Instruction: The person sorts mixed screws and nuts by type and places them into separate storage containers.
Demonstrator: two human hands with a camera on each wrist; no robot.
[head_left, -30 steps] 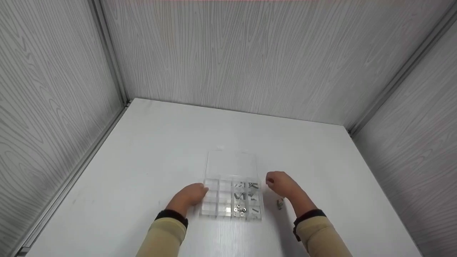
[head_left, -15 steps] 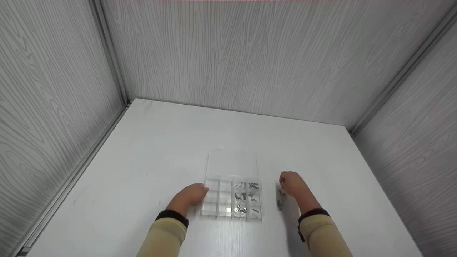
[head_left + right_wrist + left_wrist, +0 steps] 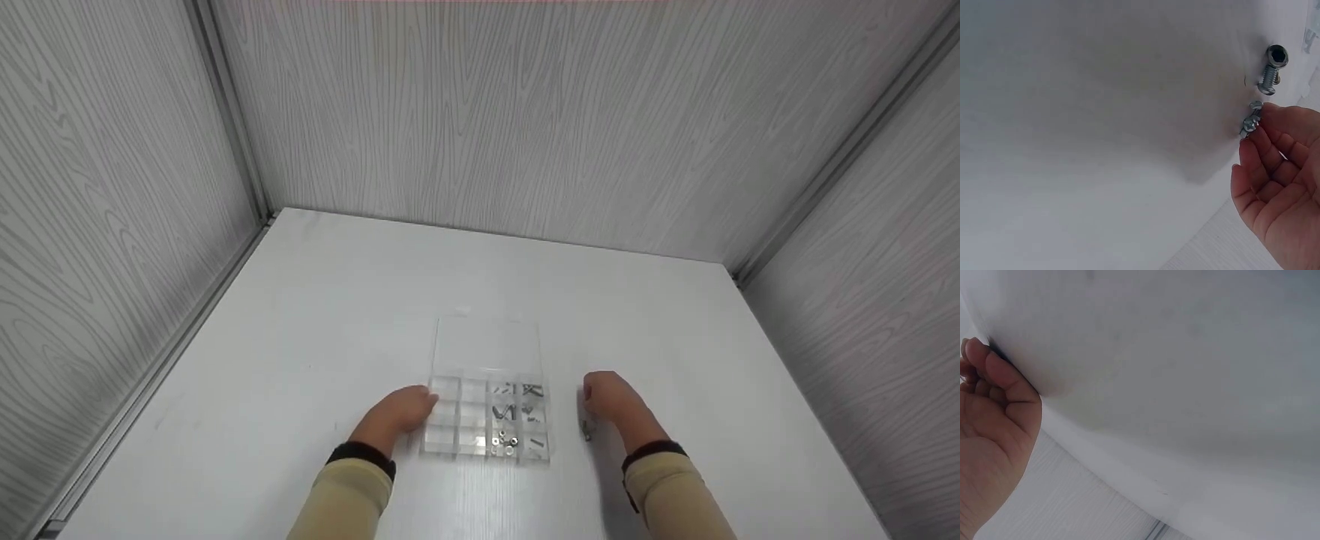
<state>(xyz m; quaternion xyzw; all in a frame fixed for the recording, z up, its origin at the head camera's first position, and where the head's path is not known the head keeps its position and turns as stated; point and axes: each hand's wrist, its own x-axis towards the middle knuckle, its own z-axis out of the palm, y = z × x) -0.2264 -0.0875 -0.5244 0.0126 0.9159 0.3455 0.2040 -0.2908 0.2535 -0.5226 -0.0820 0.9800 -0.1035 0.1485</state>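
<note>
A clear plastic compartment box (image 3: pixel 472 411) lies on the table, its lid (image 3: pixel 487 343) laid back behind it. My left hand (image 3: pixel 405 409) holds the box's left wall with the thumb at the rim; in the left wrist view its fingers are curled. Beside the box on the right, my right hand (image 3: pixel 611 394) is at a small pile of screws (image 3: pixel 587 430). Seen from the right wrist, thumb and fingertips pinch a small screw (image 3: pixel 1251 122). Just past the thumb lie a hex-socket bolt (image 3: pixel 1277 56) and another screw (image 3: pixel 1267 84).
The right-hand compartments hold loose metal hardware, including nuts (image 3: pixel 503 442) in the front row and screws (image 3: pixel 504 412) behind them. Wood-grain panels (image 3: pixel 480 112) enclose the white table (image 3: pixel 360 285) at the back and both sides.
My right hand first moved right, away from the box to the screw pile, then came slightly nearer to me over it. My left hand stayed at the box.
</note>
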